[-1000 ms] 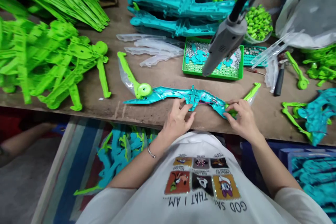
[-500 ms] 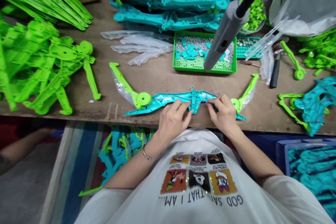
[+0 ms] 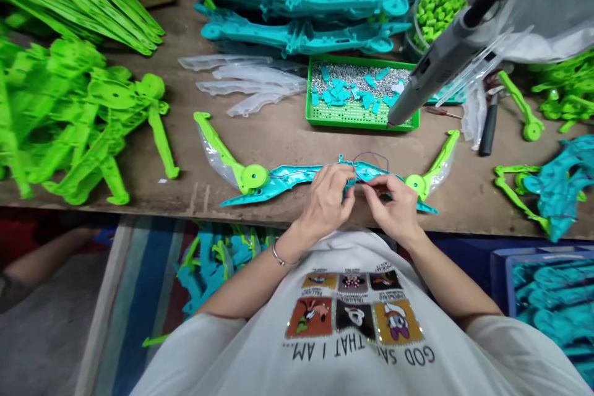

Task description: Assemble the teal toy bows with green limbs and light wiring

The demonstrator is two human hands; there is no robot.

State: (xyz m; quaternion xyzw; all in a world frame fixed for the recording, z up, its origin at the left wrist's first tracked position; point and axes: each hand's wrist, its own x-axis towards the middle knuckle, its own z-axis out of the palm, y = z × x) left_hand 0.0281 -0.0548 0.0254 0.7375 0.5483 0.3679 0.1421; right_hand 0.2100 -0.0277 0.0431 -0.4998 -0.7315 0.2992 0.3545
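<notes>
Turquoise bow-shaped plastic shell [image 3: 292,177]: lies lengthwise along the near edge of the brown worktable [image 3: 211,154], hollow side up.
Left hand [image 3: 326,199]: fingers and thumb curl over the shell's middle; whether they grip it cannot be told.
Right hand [image 3: 394,204]: thumb and fingertips pinch a thin dark wire [image 3: 388,164], which loops up above the shell.
Lime-green plastic limbs: one round-hubbed piece [image 3: 253,178] at the shell's left end, another [image 3: 416,186] at its right, each angled toward the far side.
Green plastic tray [image 3: 334,123]: beyond the shell, holding small silvery parts [image 3: 343,66] and turquoise chips [image 3: 338,94], a grey rod-shaped tool [image 3: 431,74] hanging over its right end.
Far side: stacked turquoise shells [image 3: 297,34].
Left: heaped lime-green plastic parts [image 3: 93,117].
</notes>
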